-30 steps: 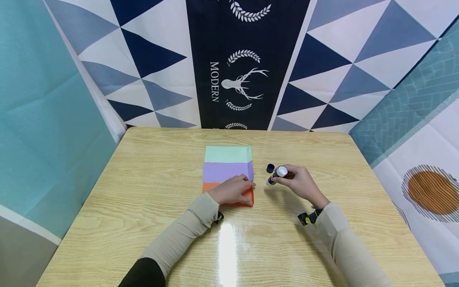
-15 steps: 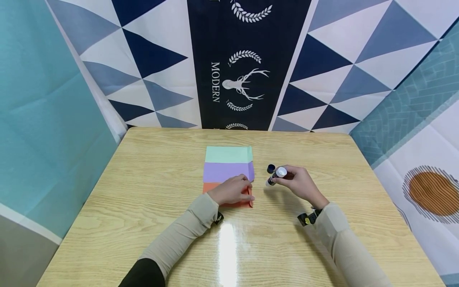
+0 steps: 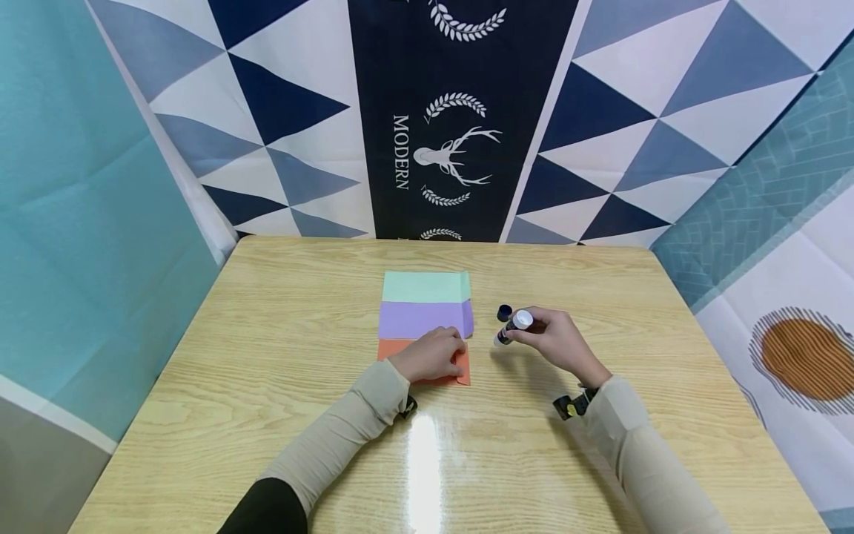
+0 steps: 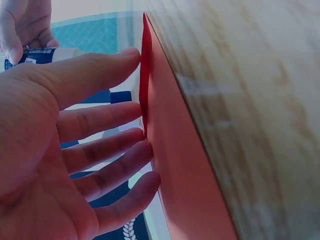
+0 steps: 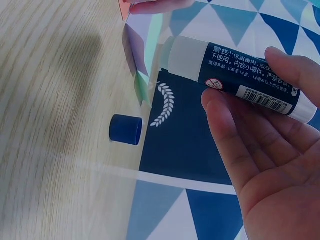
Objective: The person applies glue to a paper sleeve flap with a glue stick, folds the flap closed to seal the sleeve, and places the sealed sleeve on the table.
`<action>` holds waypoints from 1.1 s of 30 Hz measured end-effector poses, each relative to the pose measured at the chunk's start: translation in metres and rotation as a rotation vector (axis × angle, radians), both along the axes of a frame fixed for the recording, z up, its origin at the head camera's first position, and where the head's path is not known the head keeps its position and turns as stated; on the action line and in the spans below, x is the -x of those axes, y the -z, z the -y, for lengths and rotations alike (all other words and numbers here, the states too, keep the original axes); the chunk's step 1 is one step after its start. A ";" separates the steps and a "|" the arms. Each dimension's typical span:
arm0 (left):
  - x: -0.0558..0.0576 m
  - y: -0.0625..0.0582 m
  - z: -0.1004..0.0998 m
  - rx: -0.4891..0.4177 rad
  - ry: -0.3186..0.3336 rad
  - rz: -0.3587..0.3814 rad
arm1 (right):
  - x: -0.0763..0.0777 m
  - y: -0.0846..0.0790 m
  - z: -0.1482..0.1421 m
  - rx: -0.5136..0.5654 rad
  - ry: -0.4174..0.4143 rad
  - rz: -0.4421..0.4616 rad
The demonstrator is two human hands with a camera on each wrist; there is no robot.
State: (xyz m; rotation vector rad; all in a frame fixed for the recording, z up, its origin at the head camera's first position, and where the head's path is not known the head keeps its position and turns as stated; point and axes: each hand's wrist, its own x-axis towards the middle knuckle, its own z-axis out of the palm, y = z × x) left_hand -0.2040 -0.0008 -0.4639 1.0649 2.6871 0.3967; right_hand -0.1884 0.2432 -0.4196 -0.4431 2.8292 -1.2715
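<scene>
My left hand (image 3: 432, 354) lies over the orange envelope (image 3: 392, 348), its fingertips touching the paper near the right-hand flap. In the left wrist view the fingers (image 4: 102, 120) are extended and meet the folded orange flap (image 4: 146, 75). My right hand (image 3: 555, 338) pinches an uncapped glue stick (image 5: 247, 75) between thumb and fingers, tilted above the table. Its white, bare end points towards the envelopes in the right wrist view. The dark blue cap (image 5: 125, 129) stands on the table just beyond the glue stick.
A purple envelope (image 3: 420, 319) and a mint green envelope (image 3: 422, 287) lie in a row behind the orange one, flaps to the right. Patterned cloth (image 3: 440, 148) hangs along the table's (image 3: 300, 334) far edge and at both sides.
The orange flap, raised a second ago, now lies flatter under my left fingers, which have drawn slightly left and curled inward. My right hand with the glue stick has hardly moved.
</scene>
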 end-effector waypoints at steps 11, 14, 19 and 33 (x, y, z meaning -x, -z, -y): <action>0.000 0.000 -0.003 0.063 0.056 -0.066 | 0.000 -0.001 0.000 -0.002 0.005 0.005; 0.000 0.001 -0.004 0.073 0.070 -0.089 | 0.001 -0.002 0.000 0.001 0.004 0.007; -0.001 0.001 -0.005 0.055 0.065 -0.100 | 0.001 -0.002 0.000 0.005 0.001 0.008; -0.005 -0.003 -0.007 0.027 0.047 -0.151 | 0.003 -0.002 0.000 0.004 0.005 0.010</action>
